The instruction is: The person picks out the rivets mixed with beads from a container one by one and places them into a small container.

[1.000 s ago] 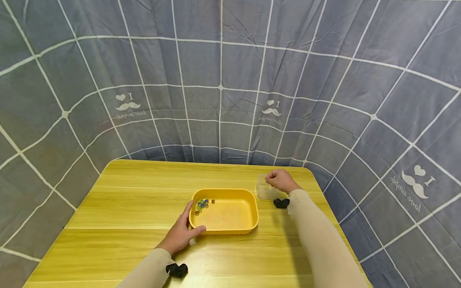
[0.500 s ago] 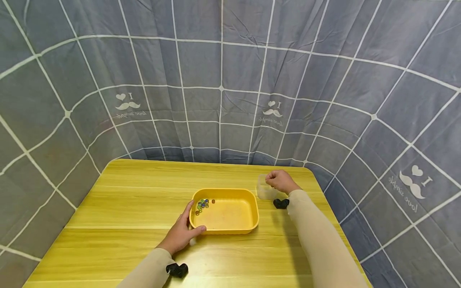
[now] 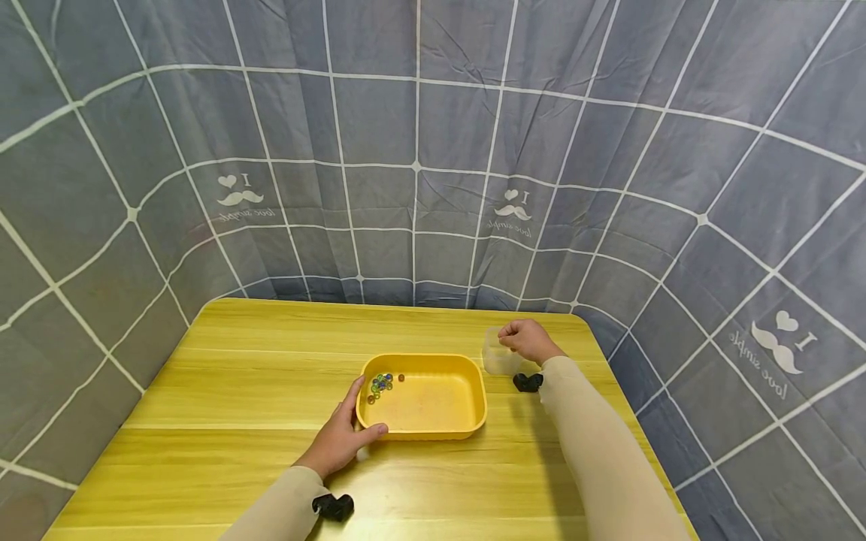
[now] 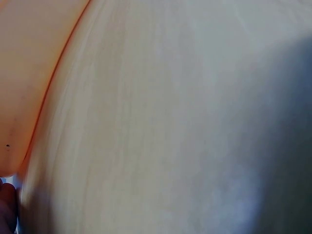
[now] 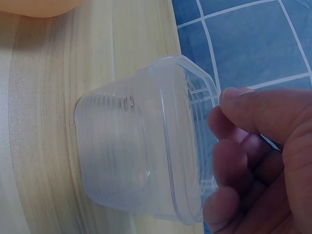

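My left hand (image 3: 341,436) holds the left front corner of a yellow plastic basin (image 3: 433,434), thumb over the front rim and fingers along the left side. Several glass marbles (image 3: 382,382), blue, green and brown, lie at the basin's left end. In the left wrist view the basin's wall (image 4: 34,73) fills the upper left, with a fingertip (image 4: 7,207) below it. My right hand (image 5: 263,151) is curled at the open top of a clear ribbed plastic tub (image 5: 126,151), thumb against forefinger. Nothing shows between those fingertips. A small shiny spot shows through the tub's wall.
The wooden table (image 3: 264,391) ends at a grey gridded curtain (image 3: 379,195) behind and at both sides. The tub stands right of the basin, near the table's back right corner. Each wrist carries a black camera mount (image 3: 333,508).
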Demonstrator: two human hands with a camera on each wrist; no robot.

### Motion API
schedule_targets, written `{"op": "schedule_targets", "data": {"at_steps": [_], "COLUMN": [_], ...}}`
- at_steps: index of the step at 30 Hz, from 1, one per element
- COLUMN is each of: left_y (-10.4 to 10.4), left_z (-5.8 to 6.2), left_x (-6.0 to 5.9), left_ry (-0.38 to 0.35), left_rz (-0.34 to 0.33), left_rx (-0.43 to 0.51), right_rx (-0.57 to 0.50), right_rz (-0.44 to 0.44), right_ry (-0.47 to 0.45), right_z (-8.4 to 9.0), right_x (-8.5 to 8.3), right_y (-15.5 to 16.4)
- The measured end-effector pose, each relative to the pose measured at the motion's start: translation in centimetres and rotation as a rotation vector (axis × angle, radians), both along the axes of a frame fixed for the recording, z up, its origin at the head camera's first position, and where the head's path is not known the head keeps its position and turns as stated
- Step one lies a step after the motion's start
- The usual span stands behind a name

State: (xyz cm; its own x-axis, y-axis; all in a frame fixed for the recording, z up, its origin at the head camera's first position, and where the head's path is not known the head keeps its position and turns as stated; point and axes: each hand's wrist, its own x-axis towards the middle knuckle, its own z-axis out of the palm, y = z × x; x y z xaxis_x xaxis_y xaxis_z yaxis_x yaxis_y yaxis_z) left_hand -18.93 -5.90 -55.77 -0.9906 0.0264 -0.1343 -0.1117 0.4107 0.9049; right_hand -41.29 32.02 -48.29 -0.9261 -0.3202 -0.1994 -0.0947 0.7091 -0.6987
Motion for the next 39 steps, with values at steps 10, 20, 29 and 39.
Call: {"op": "schedule_targets", "data": {"at_steps": [10, 20, 29, 39], "left_y": [-0.1, -0.2, -0.2, 0.0], "left_z": [0.2, 0.1, 0.3, 0.4], "left_x": [0.1, 0.1, 0.1, 0.0], "left_ry": [-0.002, 0.005, 0.000, 0.004], "left_rz": [0.000, 0.001, 0.001, 0.001], "left_rx": [0.006, -0.003, -0.004, 0.000], "right_rx": [0.009, 0.032, 0.001, -0.025], "right_rz": [-0.006, 0.011, 0.101, 0.171], "right_ry": [0.002, 0.028, 0.102, 0.072], "right_z": [0.1, 0.1, 1.2, 3.0], "right_x": [0.0, -0.1, 0.1, 1.7], "right_y": [0.0, -0.7, -3.4, -7.4]}}
